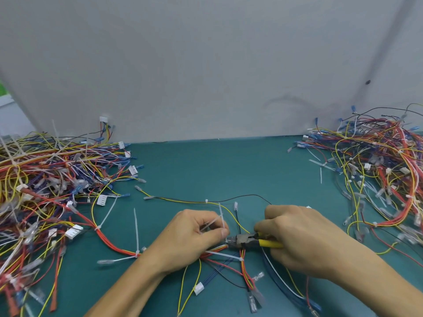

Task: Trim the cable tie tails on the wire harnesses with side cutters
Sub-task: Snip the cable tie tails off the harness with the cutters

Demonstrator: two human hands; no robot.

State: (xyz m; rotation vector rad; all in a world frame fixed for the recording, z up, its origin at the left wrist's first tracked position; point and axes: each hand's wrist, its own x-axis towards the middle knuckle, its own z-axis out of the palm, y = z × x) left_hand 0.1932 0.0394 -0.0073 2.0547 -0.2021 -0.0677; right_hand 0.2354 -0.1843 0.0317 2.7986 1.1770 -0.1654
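Cutters (248, 241) in R hand (304, 241); L hand (194, 239) pinches tails (216, 221).

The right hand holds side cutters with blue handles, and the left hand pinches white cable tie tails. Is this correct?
No: the head view shows yellow handles. The right hand holds side cutters with yellow handles, and the left hand pinches white cable tie tails.

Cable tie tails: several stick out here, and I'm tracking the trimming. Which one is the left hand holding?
The upright tail pinched in the left hand, just above the nose of the cutters; the others stick out unheld.
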